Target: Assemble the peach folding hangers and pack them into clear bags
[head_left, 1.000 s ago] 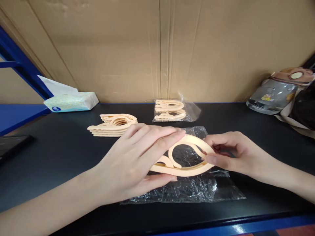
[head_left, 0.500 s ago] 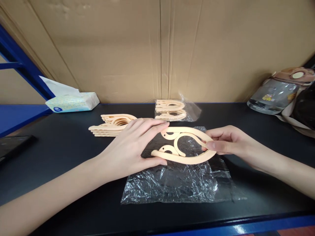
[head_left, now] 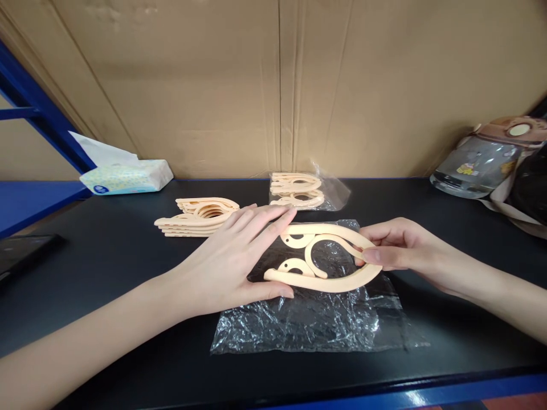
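A cream folding clothes hanger (head_left: 337, 283) is held above a clear plastic bag, its two arms folded alongside each other and its curved hook between them. My right hand (head_left: 395, 245) pinches the rounded end, thumb on top and fingers behind. At the other end, my left hand (head_left: 239, 259) spans both arm tips, with its thumb along the lower arm and its fingers over the upper one. The crinkled plastic bag (head_left: 294, 327) lies flat underneath. Partly behind my left hand rests a stack of matching folded hangers (head_left: 188, 228).
Farther back, more cream hangers (head_left: 297, 185) sit in a clear bag against the cardboard wall (head_left: 205, 85). A tissue pack (head_left: 128, 176) stands at the back left, and a dark phone-like object (head_left: 25, 253) lies at the left edge. At right is a clear water bottle (head_left: 474, 159).
The held hanger has shifted slightly right and toward me, with both hands moving along. The stack, the bags and the other things stay where they were.
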Demonstrator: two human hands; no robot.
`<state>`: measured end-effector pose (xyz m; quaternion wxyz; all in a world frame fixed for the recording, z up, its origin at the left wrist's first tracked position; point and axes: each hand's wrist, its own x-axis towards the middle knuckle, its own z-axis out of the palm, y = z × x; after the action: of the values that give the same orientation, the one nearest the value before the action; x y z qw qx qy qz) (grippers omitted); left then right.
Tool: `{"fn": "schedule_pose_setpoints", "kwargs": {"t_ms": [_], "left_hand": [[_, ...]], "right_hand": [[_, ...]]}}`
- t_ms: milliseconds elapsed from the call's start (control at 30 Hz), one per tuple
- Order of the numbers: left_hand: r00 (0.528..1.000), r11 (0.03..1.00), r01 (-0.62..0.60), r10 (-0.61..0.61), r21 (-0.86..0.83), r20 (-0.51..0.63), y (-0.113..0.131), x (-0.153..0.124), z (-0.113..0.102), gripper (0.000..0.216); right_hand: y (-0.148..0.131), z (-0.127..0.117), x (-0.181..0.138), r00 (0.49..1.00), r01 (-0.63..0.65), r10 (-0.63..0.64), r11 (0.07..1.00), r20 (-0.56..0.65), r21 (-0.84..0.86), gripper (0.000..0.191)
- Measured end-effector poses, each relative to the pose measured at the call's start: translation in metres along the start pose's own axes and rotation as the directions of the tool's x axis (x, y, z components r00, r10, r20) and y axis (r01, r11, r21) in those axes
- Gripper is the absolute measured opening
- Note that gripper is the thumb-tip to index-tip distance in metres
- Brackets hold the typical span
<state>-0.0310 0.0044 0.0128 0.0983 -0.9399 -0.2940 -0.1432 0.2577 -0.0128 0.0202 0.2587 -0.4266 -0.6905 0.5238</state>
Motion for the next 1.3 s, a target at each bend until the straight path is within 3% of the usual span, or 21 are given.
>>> {"fn": "schedule_pose_setpoints", "kwargs": {"t_ms": [133,333,800,1000,1300], "left_hand": [[1.000,1.000,-0.019,0.019,-0.003,0.002,-0.0002,0.0009,-0.0006,0.097],[0.987,0.987,-0.154,0.156,0.037,-0.042,-0.0040,0.0023,-0.0001,0.063],[0.988,0.988,-0.152,0.151,-0.034,-0.037,-0.0015,0.0031,-0.0028,0.074],[0.980,0.980,-0.186,0.179,-0.076,-0.090,-0.0016,0.0017,-0.0020,0.064],[0.985,0.998,-0.029,0.020,-0.052,-0.169,0.0034,0.0003,-0.0049,0.071]], "right_hand": [[-0.0009,0.0003,-0.0006,1.000,-0.003,0.003,1.000,0.009,0.007,0.030],[-0.0014,-0.0020,-0.0010,1.000,-0.018,0.018,1.000,0.009,0.005,0.031],[-0.0040,-0.0025,0.0004,0.997,-0.065,0.065,0.998,0.037,0.002,0.039],[-0.0005,-0.0030,0.0011,0.997,-0.050,0.049,0.998,0.051,0.032,0.034],[-0.0002,-0.0040,0.0020,0.999,-0.024,0.026,0.999,0.046,-0.040,0.038]]}}
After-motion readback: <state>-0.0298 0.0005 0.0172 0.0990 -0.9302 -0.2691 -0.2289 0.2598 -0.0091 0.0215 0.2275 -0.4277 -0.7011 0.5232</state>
